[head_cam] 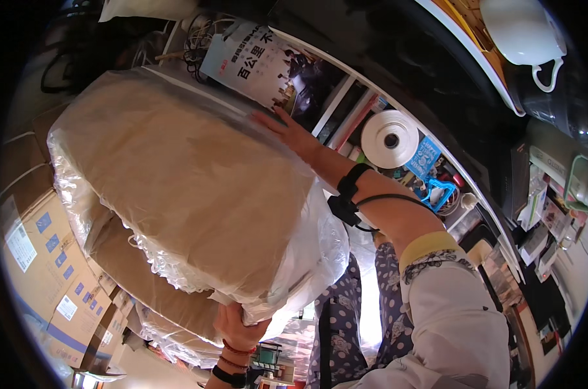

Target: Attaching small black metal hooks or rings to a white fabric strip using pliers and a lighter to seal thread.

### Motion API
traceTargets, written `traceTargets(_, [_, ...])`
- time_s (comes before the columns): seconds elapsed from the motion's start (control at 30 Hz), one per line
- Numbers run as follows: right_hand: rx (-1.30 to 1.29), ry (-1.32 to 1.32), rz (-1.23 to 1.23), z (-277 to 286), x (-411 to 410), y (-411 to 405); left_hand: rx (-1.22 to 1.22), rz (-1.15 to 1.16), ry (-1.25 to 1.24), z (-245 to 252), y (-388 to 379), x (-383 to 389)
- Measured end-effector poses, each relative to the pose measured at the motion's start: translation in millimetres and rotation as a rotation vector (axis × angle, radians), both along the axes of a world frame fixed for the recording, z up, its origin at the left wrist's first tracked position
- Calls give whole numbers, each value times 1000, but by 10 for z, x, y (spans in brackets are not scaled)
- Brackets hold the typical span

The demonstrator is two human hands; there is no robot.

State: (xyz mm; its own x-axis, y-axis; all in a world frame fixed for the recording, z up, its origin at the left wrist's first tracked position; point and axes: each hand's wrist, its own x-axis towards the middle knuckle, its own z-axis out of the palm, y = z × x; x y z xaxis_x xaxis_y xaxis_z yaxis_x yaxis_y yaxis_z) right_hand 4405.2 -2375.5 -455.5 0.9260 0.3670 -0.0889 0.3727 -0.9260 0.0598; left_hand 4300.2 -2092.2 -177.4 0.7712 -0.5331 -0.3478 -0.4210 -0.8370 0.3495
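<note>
A bulky brown bundle [192, 180] in clear plastic wrap fills the middle of the head view. My left hand [240, 325], with red bracelets and a black band at the wrist, curls its fingers around the wrapped lower corner. At the bundle's upper right edge, my right hand [286, 129] lies against the plastic with its fingers extended and apart. A black strap [349, 187] with a cable circles my right forearm. Below the upper bundle shows another brown plastic-wrapped layer [143, 272]; whether the two are joined is hidden.
Stacked cardboard boxes [46, 262] with labels stand at the left. Beyond my right arm, a shelf holds a printed poster board [269, 68], tangled cables [199, 53], a white roll [390, 139] and a blue plastic frame [439, 193]. A white cup [522, 31] stands at upper right.
</note>
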Motion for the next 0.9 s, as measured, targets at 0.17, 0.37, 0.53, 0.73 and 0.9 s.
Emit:
traceTargets(0.17, [171,77,-20,71,-16,-373,-27,18,-11,-71,-59,-4])
traceTargets(0.37, [56,-94,-608,137,-219,-309,11,-16,-76,-31,-49,-51])
traceTargets(0.53, [1138,275,-768,381,-1365,196,-12,-8,-81,-56,-81,-26])
traceTargets(0.73, [1156,679,-1142,276,-2802,396,-41,-35,-134,-93,-108,-20])
traceTargets(0.9, [843,771,-1081,300,-3053,497,-8,-50,-139,-78,-71,-20])
